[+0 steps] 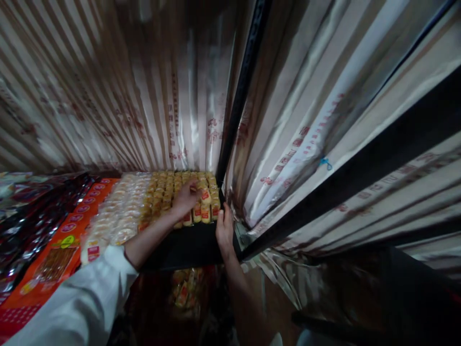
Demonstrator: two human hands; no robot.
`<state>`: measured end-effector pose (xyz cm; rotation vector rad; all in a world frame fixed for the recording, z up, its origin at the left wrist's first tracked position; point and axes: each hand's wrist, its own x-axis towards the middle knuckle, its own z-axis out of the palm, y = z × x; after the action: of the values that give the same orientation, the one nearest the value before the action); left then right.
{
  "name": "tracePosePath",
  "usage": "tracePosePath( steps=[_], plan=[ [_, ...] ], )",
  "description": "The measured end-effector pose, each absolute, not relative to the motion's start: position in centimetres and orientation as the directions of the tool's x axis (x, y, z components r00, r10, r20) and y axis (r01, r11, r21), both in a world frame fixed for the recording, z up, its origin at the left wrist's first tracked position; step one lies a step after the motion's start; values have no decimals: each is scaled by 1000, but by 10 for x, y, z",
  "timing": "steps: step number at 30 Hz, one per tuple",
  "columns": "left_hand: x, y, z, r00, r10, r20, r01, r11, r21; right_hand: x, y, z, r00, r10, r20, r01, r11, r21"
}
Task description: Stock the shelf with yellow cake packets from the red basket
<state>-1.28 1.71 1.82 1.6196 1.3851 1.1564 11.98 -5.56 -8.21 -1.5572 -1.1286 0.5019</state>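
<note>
My left hand reaches over rows of small yellow snack packs laid on a dark shelf, its fingers resting on one pack with a red label; whether it grips it is unclear. My right hand lies flat against the shelf's right front corner, beside a black upright post. The left arm wears a white sleeve.
Pale wrapped packs, orange packets and dark shiny packets fill the shelf to the left. Striped plastic sheeting hangs behind and to the right. More yellow packs lie below the shelf.
</note>
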Motion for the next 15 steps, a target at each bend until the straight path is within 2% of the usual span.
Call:
tracePosePath(
  steps=[4,9,15],
  plan=[
    [20,63,22,52,965,259,430,-255,866,119,-36,-98,397,885,243,448,44,-893],
    [60,102,12,137,934,329,514,-351,783,116,-36,-107,312,877,366,557,143,-818],
    [78,121,-7,328,900,285,652,-435,621,116,-36,-108,317,888,332,551,113,-827]
  ],
)
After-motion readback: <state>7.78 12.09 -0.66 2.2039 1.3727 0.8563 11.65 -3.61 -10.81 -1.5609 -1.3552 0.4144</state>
